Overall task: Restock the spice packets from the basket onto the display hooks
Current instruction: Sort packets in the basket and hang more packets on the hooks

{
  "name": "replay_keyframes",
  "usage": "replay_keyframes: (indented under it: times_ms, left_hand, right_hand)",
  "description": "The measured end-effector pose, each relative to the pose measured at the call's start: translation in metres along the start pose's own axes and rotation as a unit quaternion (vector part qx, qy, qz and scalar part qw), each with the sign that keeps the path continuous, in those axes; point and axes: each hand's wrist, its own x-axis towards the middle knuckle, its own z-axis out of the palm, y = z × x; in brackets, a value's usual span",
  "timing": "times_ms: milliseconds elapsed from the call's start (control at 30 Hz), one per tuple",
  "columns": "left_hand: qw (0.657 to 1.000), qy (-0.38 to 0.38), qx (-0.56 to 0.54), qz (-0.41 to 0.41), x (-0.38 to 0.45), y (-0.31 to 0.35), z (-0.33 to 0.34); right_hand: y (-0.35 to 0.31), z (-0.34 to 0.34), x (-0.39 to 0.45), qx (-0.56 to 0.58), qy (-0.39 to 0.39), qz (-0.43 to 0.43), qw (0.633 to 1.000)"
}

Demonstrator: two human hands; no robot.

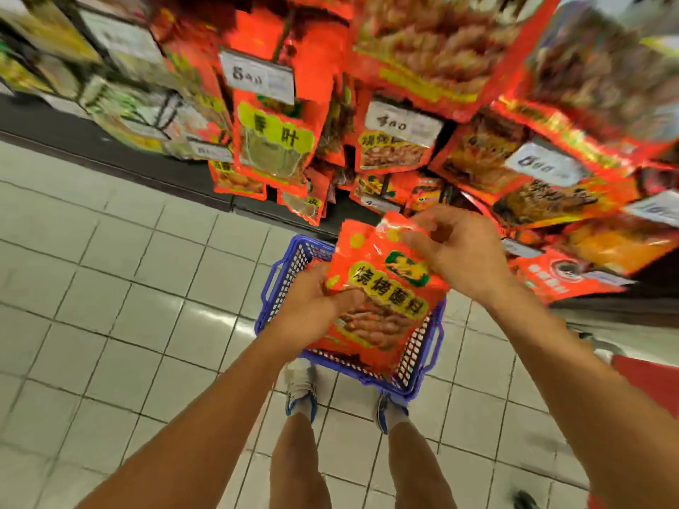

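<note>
While both my hands are on the stack of red spice packets (382, 292), it sits just above the blue basket (290, 273), near me and low in front of the hook display. My left hand (312, 306) grips the stack's left edge, thumb curled over the front. My right hand (459, 251) pinches the top corner, fingers curled on the film, apparently peeling the top packet off.

Handling guess: light, floppy foil-plastic pouches, glossy so likely slippery against each other; contents look like loose seasoning, not fragile. Stack can fan out or slide if I squeeze only one edge. Best hold is the top header strip where the hang hole should be; can't see the hole itself, too blurred.

More red packets seem to lie in the basket under the stack, mostly hidden.

Around: hanging packets (273, 141) crowd the display far and right, several rows overlapping, with white price tags (257, 75) clipped at the hook tips. Those tags and the front packets stand in the way of any hook; I'd likely have to thread past a tag. The basket is on the tiled floor (110, 288) just ahead of my shoes (301, 391), so stepping forward is blocked. Red object at the near right edge, unclear.
</note>
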Motion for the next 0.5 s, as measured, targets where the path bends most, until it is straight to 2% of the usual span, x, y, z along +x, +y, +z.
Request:
replay_keyframes:
  times_ms: [67,167,333,500]
  left_hand:
    - [0.999,0.034,-0.033,0.027,-0.029,0.041,-0.01]
    - [0.991,0.061,-0.083,0.083,-0.072,0.104,-0.022]
    - [0.979,0.009,-0.095,0.18,-0.137,0.202,-0.035]
    - [0.956,0.038,-0.043,0.288,-0.186,0.314,-0.052]
  right_hand:
    - [-0.031,-0.038,-0.009,0.063,0.05,0.014,0.997]
    - [-0.08,-0.08,-0.03,0.147,0.067,0.018,0.987]
    - [-0.17,-0.135,-0.066,0.283,0.159,-0.042,0.945]
    - [-0.264,-0.221,-0.074,0.327,0.246,-0.14,0.902]
